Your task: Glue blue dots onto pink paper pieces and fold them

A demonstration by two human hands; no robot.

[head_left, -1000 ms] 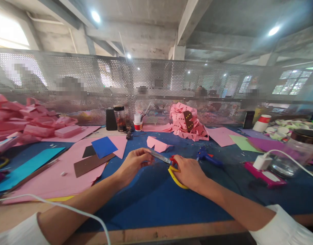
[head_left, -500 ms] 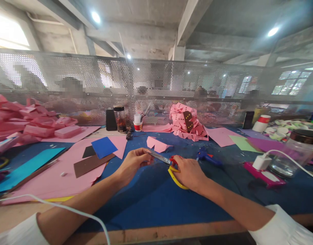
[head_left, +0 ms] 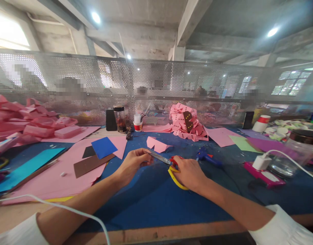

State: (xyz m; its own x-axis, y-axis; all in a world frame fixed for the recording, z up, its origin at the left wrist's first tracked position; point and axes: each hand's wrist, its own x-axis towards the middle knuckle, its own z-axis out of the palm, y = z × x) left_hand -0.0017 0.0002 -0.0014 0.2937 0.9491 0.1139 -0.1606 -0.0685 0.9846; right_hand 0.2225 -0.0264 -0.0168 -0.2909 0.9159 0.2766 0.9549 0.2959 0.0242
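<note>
Yellow-and-red-handled scissors [head_left: 163, 158] are held in my right hand [head_left: 189, 172], whose fingers wrap the handles; the metal blades point left and away. My left hand [head_left: 136, 164] pinches with thumb and fingers right at the blade tips. Whether it grips the tips or a small piece between them I cannot tell. Just beyond the blades a folded pink paper piece [head_left: 159, 145] lies on the blue mat [head_left: 146, 207]. To the right of it is a blue glue gun [head_left: 209, 157].
Pink paper pieces with dark dots are piled [head_left: 180, 124] by the perforated screen [head_left: 156, 75]. At left lie pink sheets [head_left: 56, 178], a blue card [head_left: 104, 147], a brown strip [head_left: 87, 166] and a white cable [head_left: 69, 208]. A pink power strip [head_left: 265, 175] and clear jar [head_left: 286, 160] stand right.
</note>
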